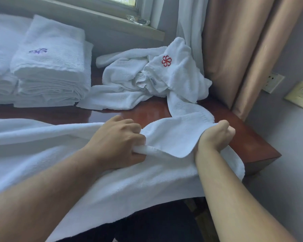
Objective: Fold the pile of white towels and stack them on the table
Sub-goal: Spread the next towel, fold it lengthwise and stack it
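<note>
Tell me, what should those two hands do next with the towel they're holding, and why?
Probably draw the gripped end across to make the first fold. Both the left hand and right hand already grip the spread towel at its right end, and it still lies unfolded over the table.

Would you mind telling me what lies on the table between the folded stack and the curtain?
In the head view, a crumpled towel pile with a red emblem lies between the folded stack and the curtain.

Matt, nubby terry-cloth towels (47,67) on glossy, smooth red-brown wood table (248,142).
</note>
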Motion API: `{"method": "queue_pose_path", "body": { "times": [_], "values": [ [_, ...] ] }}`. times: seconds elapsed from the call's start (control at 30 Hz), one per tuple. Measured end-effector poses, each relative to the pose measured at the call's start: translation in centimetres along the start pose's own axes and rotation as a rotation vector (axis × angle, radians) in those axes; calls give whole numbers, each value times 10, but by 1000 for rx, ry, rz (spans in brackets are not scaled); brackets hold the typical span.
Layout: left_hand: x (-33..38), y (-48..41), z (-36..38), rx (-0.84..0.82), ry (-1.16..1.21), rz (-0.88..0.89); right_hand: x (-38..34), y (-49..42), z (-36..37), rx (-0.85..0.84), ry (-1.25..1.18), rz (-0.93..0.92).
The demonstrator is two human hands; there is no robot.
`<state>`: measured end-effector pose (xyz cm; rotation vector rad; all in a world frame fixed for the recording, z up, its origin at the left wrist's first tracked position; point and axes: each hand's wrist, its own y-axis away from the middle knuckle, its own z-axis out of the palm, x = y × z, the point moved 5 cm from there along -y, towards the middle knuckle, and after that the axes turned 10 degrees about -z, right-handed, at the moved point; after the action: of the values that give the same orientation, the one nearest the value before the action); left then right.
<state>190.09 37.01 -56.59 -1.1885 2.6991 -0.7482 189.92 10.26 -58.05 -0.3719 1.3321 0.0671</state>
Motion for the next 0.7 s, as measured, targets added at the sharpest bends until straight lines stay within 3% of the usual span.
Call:
{"method": "queue_pose_path", "body": {
  "times": [0.1,0.17,0.23,0.3,0.33,0.37,0.47,0.57,0.7],
  "values": [
    [-2,-1,2,-30,-6,-25,-9,-3,-1,-29,111,-89],
    [-3,-2,3,-18,-12,-29,-14,-2,-2,-127,377,-166],
    [-4,-1,4,-11,-18,-26,-23,6,-1,-249,705,-430],
    [-4,-1,4,-1,-21,-21,-33,25,11,-423,891,-798],
    [-4,-1,4,0,-16,-22,-34,33,22,-555,963,-886],
    [-4,-1,4,-1,-3,-25,-31,40,34,-711,1018,-885],
    [-5,0,4,-15,31,-41,-14,56,58,-1086,1063,-627],
    [-13,6,3,-6,38,-110,1,63,63,-1121,1017,-542],
    [-49,20,-3,-46,-80,-327,20,62,60,-1142,1177,-539]
  ]
}}
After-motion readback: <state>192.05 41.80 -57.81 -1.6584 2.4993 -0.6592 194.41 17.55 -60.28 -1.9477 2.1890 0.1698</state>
